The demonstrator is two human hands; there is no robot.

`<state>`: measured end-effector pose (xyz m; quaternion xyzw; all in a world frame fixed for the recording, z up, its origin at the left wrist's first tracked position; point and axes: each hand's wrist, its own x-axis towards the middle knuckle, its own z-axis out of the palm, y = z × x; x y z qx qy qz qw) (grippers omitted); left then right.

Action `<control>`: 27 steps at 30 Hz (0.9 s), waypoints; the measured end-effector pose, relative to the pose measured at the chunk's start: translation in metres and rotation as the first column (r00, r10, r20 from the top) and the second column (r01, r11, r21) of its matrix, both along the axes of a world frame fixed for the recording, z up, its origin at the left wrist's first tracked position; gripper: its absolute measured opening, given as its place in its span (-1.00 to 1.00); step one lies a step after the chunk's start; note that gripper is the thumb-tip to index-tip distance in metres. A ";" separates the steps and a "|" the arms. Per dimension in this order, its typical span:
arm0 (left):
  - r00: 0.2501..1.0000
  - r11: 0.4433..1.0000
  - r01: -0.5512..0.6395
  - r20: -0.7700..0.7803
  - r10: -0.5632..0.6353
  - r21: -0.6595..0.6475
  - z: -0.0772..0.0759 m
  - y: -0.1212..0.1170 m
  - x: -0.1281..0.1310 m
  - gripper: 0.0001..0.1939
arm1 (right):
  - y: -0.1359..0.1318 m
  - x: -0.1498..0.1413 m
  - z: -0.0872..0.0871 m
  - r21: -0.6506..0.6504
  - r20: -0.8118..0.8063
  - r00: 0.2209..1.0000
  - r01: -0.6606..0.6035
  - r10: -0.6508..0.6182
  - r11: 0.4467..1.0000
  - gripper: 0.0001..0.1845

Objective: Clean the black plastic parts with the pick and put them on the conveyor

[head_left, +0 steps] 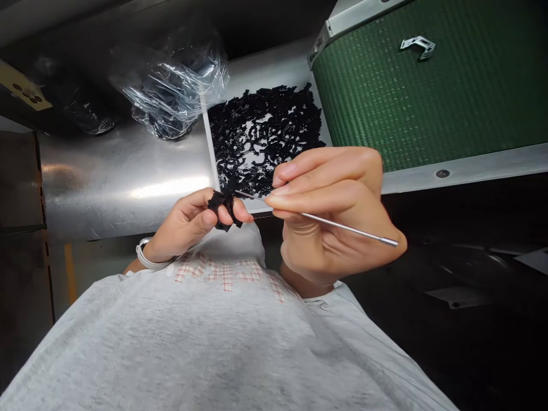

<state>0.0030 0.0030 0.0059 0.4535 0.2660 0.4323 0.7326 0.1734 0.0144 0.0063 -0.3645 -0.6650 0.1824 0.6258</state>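
Observation:
My left hand (pixel 190 222) pinches a small clump of black, crumbly pieces (pixel 223 209) between its fingers and thumb. My right hand (pixel 329 211) grips a thin steel pick (pixel 342 226) like a pen. The pick's fine tip reaches out to the clump and appears to touch it. Just behind both hands lies a white-rimmed tray (pixel 206 131) holding a thick scatter of similar black fragments (pixel 265 134). My right hand partly hides the tray's lower corner.
A crumpled clear plastic bag (pixel 171 85) with dark contents lies on a brushed stainless surface (pixel 124 171) at the back left. A green woven conveyor belt (pixel 428 85) with a metal edge rail runs along the upper right. My grey T-shirt fills the bottom of the view.

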 end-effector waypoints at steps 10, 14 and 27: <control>0.998 0.995 0.058 -0.023 -0.060 -0.087 0.001 0.000 0.001 -0.60 | 0.016 -0.008 -0.007 0.173 -0.151 0.977 0.175 -0.150 0.969 -0.76; 0.999 0.998 0.014 -0.028 -0.016 -0.064 0.001 0.001 0.002 -0.60 | 0.014 -0.008 0.000 0.174 -0.134 0.980 0.167 -0.145 0.970 -0.79; 0.999 0.999 -0.009 0.041 0.011 -0.043 0.002 0.000 0.003 -0.70 | 0.020 -0.013 -0.009 0.135 -0.206 0.972 0.145 -0.115 0.980 -0.76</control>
